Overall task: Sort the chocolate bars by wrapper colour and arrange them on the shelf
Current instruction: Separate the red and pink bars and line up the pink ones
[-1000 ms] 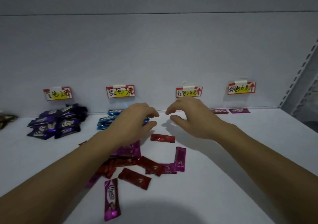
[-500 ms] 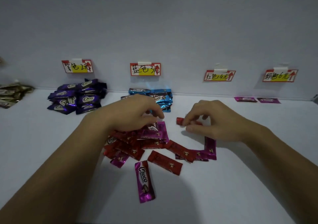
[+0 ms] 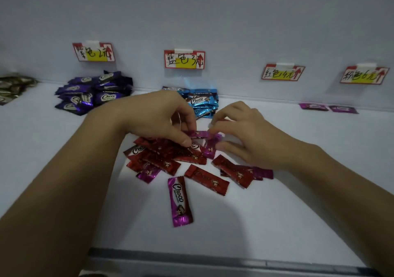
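Two hands meet over the pile [image 3: 166, 158] of red and pink bars on the shelf [image 3: 277, 223]: left hand [image 3: 153, 114] pinches one end of a pink bar [image 3: 199, 134], right hand [image 3: 245, 137] the other. A purple stack [image 3: 93, 94] and a blue stack [image 3: 203, 103] sit behind.

I see glossy crinkled foil wrappers on chocolate bars [image 3: 206, 179]; matt smooth white shelf [image 3: 277, 223]; paper price tags [image 3: 184, 59], taped.

place: shop | carrier: white shelf [image 3: 298, 202] with upright white back panel [image 3: 234, 21] | signs: handwritten red-bordered paper price tags [image 3: 184, 59] taped along the panel | stock: purple-wrapped chocolate bars [image 3: 93, 93] and blue-wrapped chocolate bars [image 3: 202, 103] piled under their tags at the shelf's back edge
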Tool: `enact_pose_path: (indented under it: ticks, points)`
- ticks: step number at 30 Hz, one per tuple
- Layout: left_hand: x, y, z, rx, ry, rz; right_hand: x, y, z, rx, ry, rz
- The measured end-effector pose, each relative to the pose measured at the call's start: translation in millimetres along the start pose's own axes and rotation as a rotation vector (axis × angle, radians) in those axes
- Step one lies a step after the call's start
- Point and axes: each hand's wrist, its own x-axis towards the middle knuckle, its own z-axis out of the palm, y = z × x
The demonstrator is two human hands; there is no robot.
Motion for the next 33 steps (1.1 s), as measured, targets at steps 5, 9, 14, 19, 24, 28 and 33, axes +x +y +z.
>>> enact_pose_path:
  ticks: [5, 9, 14, 19, 24, 28, 33]
  points:
    - [-3.7, 0.3, 1.7, -0.225, 0.185, -0.027, -4.5, -2.0, -7.1, -0.004, -0.065, -0.008]
    - [-1.3, -2.8, 8.9, -0.26, 0.32, -0.025, -3.2, -6.9, -12.8, 0.002, -0.049, 0.018]
    - [5.6, -3.1, 13.7, -0.304, 0.477, -0.033, -3.4, -7.2, -15.6, 0.122, -0.043, 0.076]
    - [16.2, 8.3, 23.4, -0.362, 0.571, -0.029, -12.5, 1.2, -34.9, 0.375, 0.069, 0.178]
    - [52.6, 31.1, 15.9, -0.17, 0.52, -0.021, -44.0, 59.8, -65.8, 0.293, 0.201, 0.272]
    - [120.1, 69.7, 13.2, -0.107, 0.428, 0.009, -88.6, 138.4, -74.9, 0.184, 0.347, 0.477]
    - [214.5, 122.4, 32.7, -0.113, 0.439, 0.063, -126.0, 215.9, -60.2, 0.003, 0.514, 0.622]
